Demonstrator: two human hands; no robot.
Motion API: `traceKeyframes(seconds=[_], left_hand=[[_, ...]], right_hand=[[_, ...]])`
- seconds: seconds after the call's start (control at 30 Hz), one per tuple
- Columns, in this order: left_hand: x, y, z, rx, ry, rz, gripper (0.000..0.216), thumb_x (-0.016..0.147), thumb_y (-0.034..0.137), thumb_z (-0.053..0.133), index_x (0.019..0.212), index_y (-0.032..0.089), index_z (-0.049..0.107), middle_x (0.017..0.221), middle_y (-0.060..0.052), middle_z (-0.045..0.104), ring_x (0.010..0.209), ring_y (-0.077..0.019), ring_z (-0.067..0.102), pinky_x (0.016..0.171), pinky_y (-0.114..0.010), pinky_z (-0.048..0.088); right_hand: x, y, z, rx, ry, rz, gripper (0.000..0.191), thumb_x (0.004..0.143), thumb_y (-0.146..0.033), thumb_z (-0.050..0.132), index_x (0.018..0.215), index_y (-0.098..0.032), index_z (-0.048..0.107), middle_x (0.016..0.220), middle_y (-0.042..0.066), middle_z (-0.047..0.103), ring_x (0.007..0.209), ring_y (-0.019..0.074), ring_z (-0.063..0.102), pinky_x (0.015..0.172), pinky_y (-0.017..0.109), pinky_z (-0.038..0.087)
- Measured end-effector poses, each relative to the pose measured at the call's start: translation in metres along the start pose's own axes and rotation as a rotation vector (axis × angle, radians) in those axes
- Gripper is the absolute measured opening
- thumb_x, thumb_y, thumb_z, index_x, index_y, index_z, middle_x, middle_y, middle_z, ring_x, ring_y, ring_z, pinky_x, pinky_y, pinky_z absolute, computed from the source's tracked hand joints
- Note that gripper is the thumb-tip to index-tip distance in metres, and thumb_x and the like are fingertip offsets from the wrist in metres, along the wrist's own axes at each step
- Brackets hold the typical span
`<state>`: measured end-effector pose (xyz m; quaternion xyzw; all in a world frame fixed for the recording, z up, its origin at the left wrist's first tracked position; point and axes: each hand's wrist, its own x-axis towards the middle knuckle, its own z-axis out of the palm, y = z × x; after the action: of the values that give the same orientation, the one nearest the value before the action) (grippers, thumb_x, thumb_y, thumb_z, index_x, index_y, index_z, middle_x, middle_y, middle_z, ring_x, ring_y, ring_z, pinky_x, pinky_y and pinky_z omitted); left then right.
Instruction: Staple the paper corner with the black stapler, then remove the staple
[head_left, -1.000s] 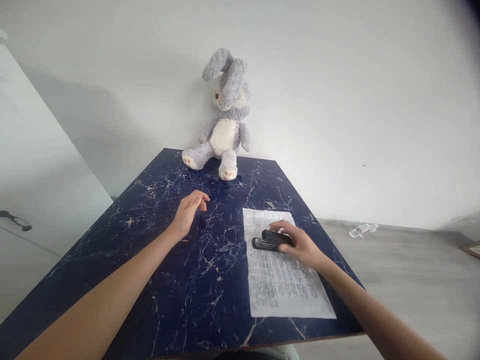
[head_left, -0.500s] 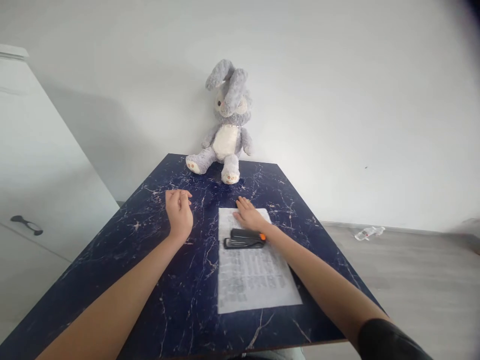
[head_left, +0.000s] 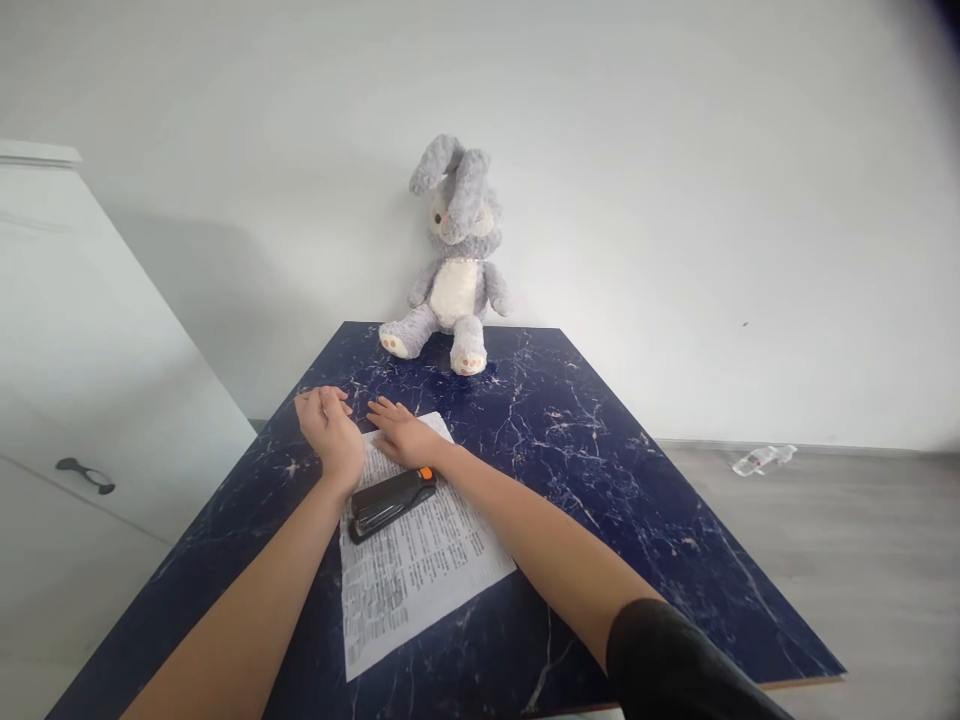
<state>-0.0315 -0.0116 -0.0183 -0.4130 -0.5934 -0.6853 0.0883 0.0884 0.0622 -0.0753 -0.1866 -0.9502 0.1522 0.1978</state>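
Observation:
A printed sheet of paper (head_left: pixel 420 590) lies at a slant on the dark blue marbled table (head_left: pixel 600 480). On its upper half rests a black stapler (head_left: pixel 386 505) with an orange end, lying on its side. My right hand (head_left: pixel 401 432) is flat at the paper's top edge, fingers spread, its wrist just beyond the stapler's orange end. My left hand (head_left: pixel 330 435) is beside the paper's upper left corner, fingers loosely curled in and nothing seen in them; whether it touches the sheet I cannot tell.
A grey plush rabbit (head_left: pixel 456 270) sits at the table's far end against the white wall (head_left: pixel 675 200). To the left stands a white cabinet (head_left: pixel 90 330) with a dark handle. A clear plastic bottle (head_left: pixel 763 459) lies on the floor at right.
The paper, with the stapler on it, has slid left under my right hand and turned at a slant. My left hand has shifted slightly left, and the two hands are closer together.

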Motion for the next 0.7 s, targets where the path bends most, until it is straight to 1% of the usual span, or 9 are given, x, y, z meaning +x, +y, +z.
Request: traceKeyframes(seconds=[0.07,0.17,0.23,0.3,0.43,0.5,0.57,0.63,0.7], left_hand=[[0.001,-0.005,0.001,0.007,0.003,-0.021,0.037,0.104,0.023,0.039,0.073,0.021,0.058,0.067,-0.002,0.05,0.087,-0.0217,0.055,0.083,-0.033,0.042],[-0.002,-0.009,0.004,-0.013,-0.019,-0.073,0.036,0.103,0.025,0.04,0.073,0.02,0.059,0.066,-0.001,0.05,0.077,-0.0197,0.054,0.077,-0.031,0.041],[-0.008,-0.008,0.007,-0.052,-0.079,-0.105,0.035,0.102,0.027,0.041,0.073,0.02,0.059,0.067,0.0,0.051,0.07,-0.0177,0.053,0.071,-0.029,0.041],[-0.017,-0.005,0.011,-0.114,-0.178,-0.137,0.034,0.102,0.032,0.043,0.074,0.02,0.058,0.066,0.001,0.051,0.065,-0.016,0.05,0.065,-0.028,0.039],[-0.046,0.006,0.024,-0.275,-0.458,-0.256,0.034,0.1,0.041,0.047,0.077,0.021,0.061,0.064,0.001,0.054,0.059,-0.0149,0.052,0.058,-0.027,0.04],[-0.062,0.012,0.031,-0.343,-0.587,-0.351,0.035,0.098,0.046,0.05,0.078,0.02,0.063,0.068,-0.001,0.059,0.062,-0.0157,0.057,0.059,-0.026,0.044],[-0.076,0.017,0.036,-0.403,-0.684,-0.446,0.036,0.094,0.051,0.054,0.081,0.019,0.065,0.074,-0.003,0.063,0.067,-0.017,0.063,0.062,-0.028,0.05],[-0.084,0.02,0.038,-0.434,-0.749,-0.5,0.036,0.092,0.052,0.057,0.084,0.017,0.066,0.079,-0.005,0.066,0.073,-0.0187,0.067,0.069,-0.031,0.055],[-0.086,0.02,0.038,-0.43,-0.791,-0.506,0.033,0.091,0.048,0.06,0.087,0.017,0.068,0.083,-0.006,0.069,0.078,-0.0199,0.07,0.076,-0.034,0.059]], right_hand=[[-0.016,0.002,-0.007,0.033,0.031,0.018,0.053,0.101,-0.024,0.053,0.152,-0.008,0.044,0.166,0.017,0.033,0.158,0.0302,0.019,0.127,0.053,0.022],[-0.047,0.01,-0.018,0.025,0.096,0.181,0.051,0.1,-0.019,0.052,0.149,-0.009,0.048,0.164,0.02,0.035,0.158,0.0307,0.02,0.127,0.055,0.023],[-0.073,0.019,-0.028,-0.001,0.136,0.285,0.05,0.098,-0.016,0.052,0.147,-0.009,0.05,0.163,0.021,0.036,0.158,0.0315,0.02,0.126,0.057,0.023],[-0.1,0.031,-0.041,-0.029,0.162,0.347,0.05,0.097,-0.014,0.051,0.146,-0.007,0.05,0.162,0.023,0.036,0.157,0.0326,0.021,0.126,0.058,0.024],[-0.142,0.049,-0.064,-0.073,0.202,0.405,0.049,0.098,-0.016,0.05,0.145,-0.006,0.05,0.162,0.024,0.037,0.157,0.0337,0.021,0.126,0.057,0.026],[-0.149,0.052,-0.068,-0.071,0.202,0.399,0.048,0.098,-0.016,0.049,0.145,-0.007,0.05,0.161,0.023,0.038,0.157,0.033,0.023,0.126,0.056,0.027],[-0.147,0.051,-0.069,-0.054,0.192,0.376,0.048,0.098,-0.014,0.047,0.145,-0.006,0.05,0.161,0.023,0.039,0.156,0.0324,0.025,0.126,0.055,0.03],[-0.141,0.049,-0.069,-0.023,0.186,0.355,0.046,0.097,-0.013,0.048,0.143,-0.006,0.052,0.16,0.024,0.04,0.155,0.0321,0.027,0.125,0.054,0.031],[-0.137,0.044,-0.073,0.032,0.202,0.343,0.045,0.095,-0.012,0.051,0.139,-0.007,0.056,0.159,0.023,0.041,0.155,0.032,0.029,0.125,0.053,0.031]])
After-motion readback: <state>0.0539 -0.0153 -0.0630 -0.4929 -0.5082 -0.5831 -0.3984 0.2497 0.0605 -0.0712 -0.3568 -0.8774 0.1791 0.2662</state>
